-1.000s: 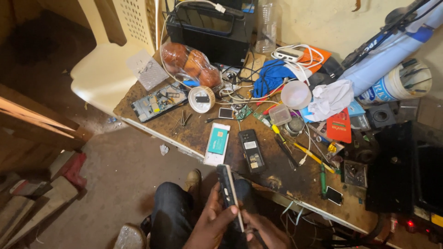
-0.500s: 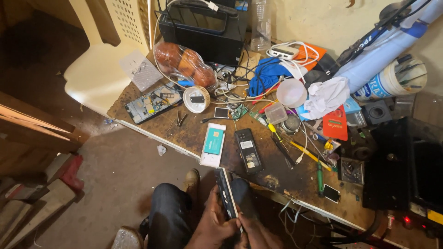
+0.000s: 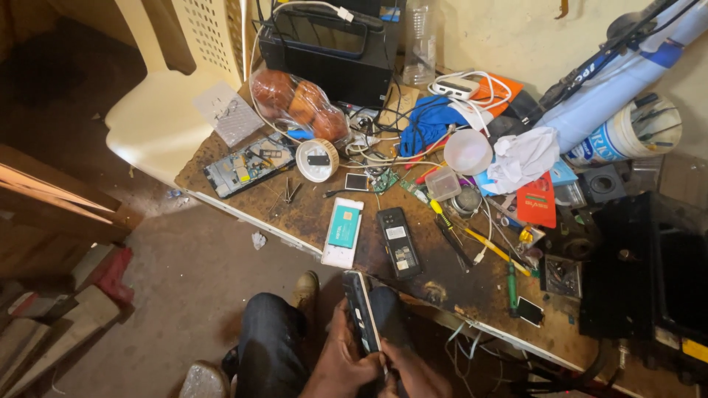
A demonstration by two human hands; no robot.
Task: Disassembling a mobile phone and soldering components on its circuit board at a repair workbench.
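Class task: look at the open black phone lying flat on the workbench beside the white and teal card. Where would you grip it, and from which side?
Grip the black phone across its two long edges, coming from above. It lies flat on the workbench, back open, so only the sides are free. The card lies close on one side, so place the fingers near the end toward the bench edge.

Both hands cut by bottom edge: left hand (image 3: 341, 362), right hand (image 3: 414, 374). Slim black handset (image 3: 361, 312) edge-on, face unseen. Black box (image 3: 649, 280) clipped right.
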